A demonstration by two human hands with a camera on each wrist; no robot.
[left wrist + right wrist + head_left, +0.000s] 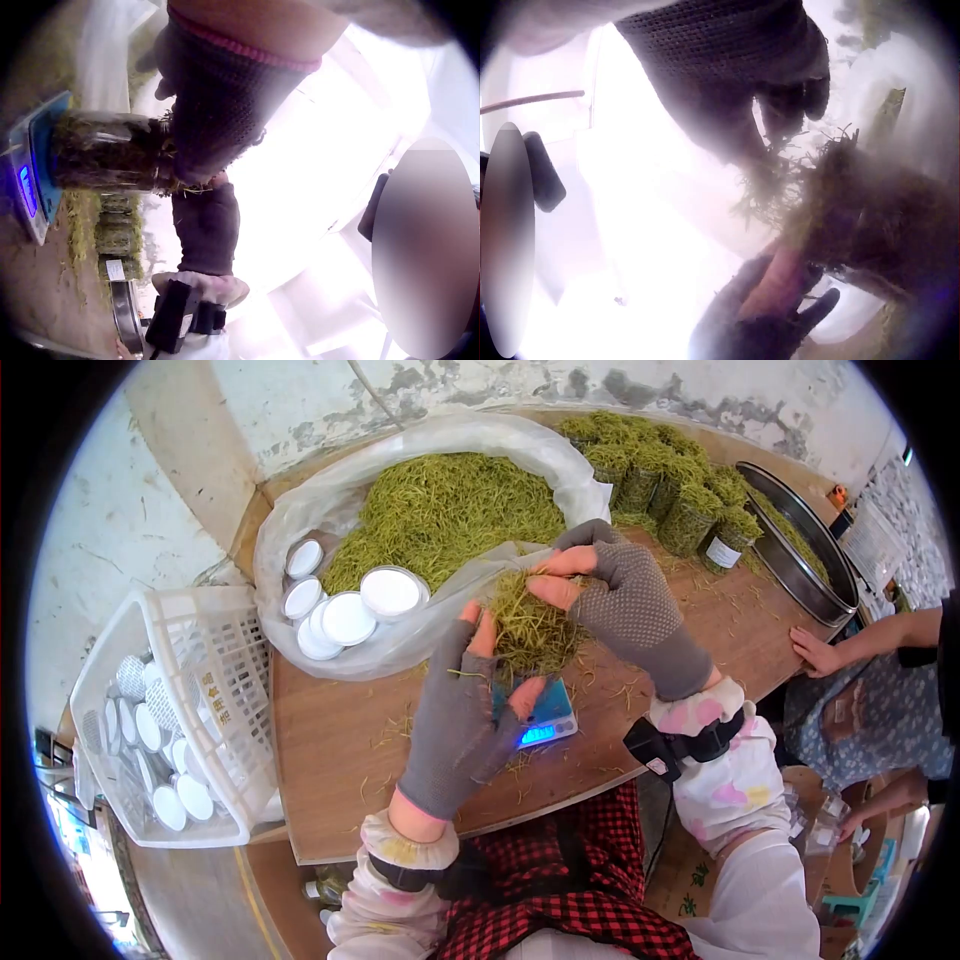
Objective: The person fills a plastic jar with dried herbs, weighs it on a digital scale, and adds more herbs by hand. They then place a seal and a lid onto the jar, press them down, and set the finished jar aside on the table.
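A clear jar (109, 154) packed with dried green herb stands on a small blue-topped digital scale (560, 707) with a lit display. Loose strands (532, 628) pile up over the jar's mouth. My left hand (450, 720), in a grey fingerless glove, cups the top of the jar, fingers along the far left side and thumb at the front. Above the mouth, my right hand (635, 605), in a dotted grey glove, pinches a tuft of strands between thumb and fingers. Part of that tuft hangs down in the right wrist view.
Behind my hands lies a large plastic bag (275, 560) heaped with the herb, white-lidded containers (393, 592) at its front. Several filled jars (690, 520) and a round metal tray (835, 598) stand right. A white basket (160, 620) of lids is left; another person's hand (818, 652) rests at the table edge.
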